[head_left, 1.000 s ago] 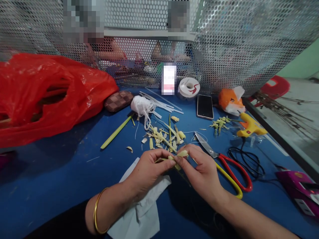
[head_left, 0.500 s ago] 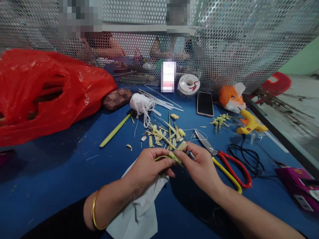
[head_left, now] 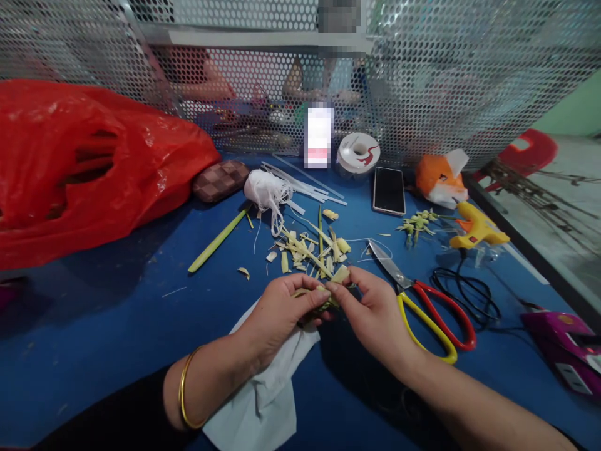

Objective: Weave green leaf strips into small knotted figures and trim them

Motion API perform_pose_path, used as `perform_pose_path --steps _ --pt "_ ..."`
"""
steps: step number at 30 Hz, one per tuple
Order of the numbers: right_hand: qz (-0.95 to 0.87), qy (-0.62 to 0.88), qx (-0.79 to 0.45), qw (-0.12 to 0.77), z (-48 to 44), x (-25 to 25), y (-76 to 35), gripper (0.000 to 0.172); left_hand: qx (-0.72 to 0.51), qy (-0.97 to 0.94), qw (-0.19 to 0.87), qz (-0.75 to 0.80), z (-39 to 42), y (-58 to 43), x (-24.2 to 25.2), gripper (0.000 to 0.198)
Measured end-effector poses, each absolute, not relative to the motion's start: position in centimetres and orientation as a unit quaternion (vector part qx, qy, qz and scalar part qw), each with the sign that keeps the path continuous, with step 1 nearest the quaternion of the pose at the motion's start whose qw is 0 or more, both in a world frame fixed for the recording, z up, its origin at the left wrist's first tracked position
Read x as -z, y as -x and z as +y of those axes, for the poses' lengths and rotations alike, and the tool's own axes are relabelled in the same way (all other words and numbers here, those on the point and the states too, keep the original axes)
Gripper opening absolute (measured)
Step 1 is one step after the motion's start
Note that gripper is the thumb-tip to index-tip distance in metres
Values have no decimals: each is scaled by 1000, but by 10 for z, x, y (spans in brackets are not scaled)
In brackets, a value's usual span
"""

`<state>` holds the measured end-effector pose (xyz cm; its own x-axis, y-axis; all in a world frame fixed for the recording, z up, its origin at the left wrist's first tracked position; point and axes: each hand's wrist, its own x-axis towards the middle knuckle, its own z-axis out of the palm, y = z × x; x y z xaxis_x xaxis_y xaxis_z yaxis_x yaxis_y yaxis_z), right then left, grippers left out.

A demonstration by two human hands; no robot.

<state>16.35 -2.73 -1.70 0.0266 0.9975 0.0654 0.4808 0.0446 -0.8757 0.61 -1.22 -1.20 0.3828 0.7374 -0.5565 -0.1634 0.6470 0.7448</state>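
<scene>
Between my fingertips is a small pale-green strip of plant leaf (head_left: 340, 274), folded or woven, mostly covered by my fingers. My left hand (head_left: 295, 307) pinches it from the left, a gold bangle round the wrist. From the right, my right hand (head_left: 369, 300) pinches its upper end with thumb and forefinger. A white cloth or tissue (head_left: 267, 394) lies under my left hand. Just beyond my fingers are scattered leaf scraps (head_left: 305, 247). Scissors (head_left: 422, 297) with one red and one yellow handle lie open beside my right hand.
At left sit a red plastic bag (head_left: 103, 169), a checkered pouch (head_left: 220, 180) and a green stalk (head_left: 218, 241). White string (head_left: 267, 191), a ribbon spool (head_left: 357, 153) and a phone (head_left: 389, 191) lie behind. A yellow glue gun (head_left: 479, 228) with black cord is right. Perforated metal (head_left: 422, 81) borders the back.
My thumbs have drawn closer together over the leaf strip, and less of it shows between them. The whole view has shifted slightly; the table items stay in place.
</scene>
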Motion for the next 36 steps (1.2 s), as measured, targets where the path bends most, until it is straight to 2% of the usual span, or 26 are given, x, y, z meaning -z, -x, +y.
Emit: perform_pose_path --steps 13,23,36 --pt "-613 588 -316 422 -30 21 -161 24 -318 -321 755 475 -11 -8 14 22" --pt "-505 547 -499 443 -22 15 -163 24 -340 -279 754 488 -9 -7 11 19" --pt "-573 582 -380 435 -26 14 -162 23 -347 -289 763 463 -11 -8 12 22"
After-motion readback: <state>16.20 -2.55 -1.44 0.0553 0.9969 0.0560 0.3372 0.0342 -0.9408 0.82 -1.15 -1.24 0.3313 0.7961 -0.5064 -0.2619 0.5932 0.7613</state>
